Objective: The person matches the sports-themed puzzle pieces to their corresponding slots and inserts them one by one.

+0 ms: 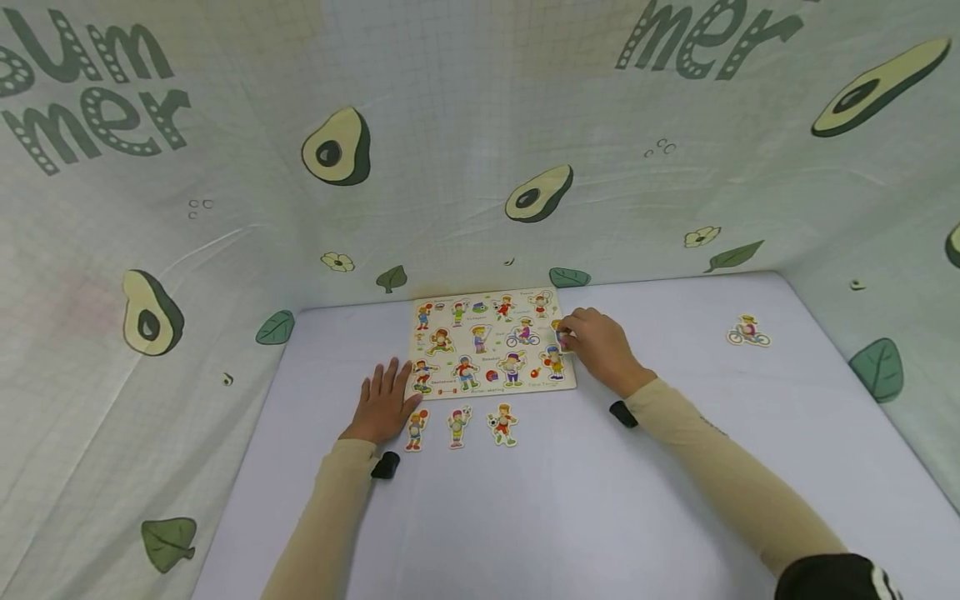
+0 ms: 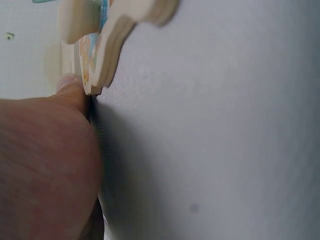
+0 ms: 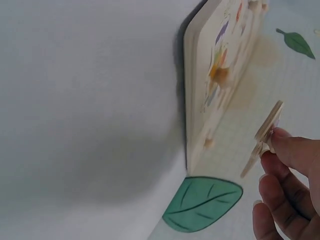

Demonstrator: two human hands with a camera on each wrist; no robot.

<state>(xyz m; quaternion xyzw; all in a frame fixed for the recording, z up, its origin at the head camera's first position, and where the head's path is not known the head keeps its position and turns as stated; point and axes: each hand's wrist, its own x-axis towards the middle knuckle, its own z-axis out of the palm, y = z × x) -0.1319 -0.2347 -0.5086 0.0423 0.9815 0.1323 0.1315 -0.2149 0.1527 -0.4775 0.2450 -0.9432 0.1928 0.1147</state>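
A wooden peg puzzle board (image 1: 465, 339) printed with sports figures lies at the back middle of the table. My right hand (image 1: 602, 348) pinches a flat wooden puzzle piece (image 3: 269, 127) between thumb and fingertips, held above the board's right edge; its picture is mostly hidden. In the head view my left hand (image 1: 381, 403) rests flat with fingers spread at the board's left edge, the thumb touching its lower left corner. Near that thumb a puzzle piece with a ball (image 1: 416, 430) lies on the table. A green-capped piece (image 1: 457, 427) and a soccer-player piece (image 1: 502, 425) lie beside it.
Far to the right lies a cyclist puzzle piece (image 1: 747, 331). A white cloth covers the table (image 1: 540, 500). Behind and at both sides hangs a curtain (image 1: 435, 217) printed with avocados and leaves. Black wrist cameras sit on both wrists.
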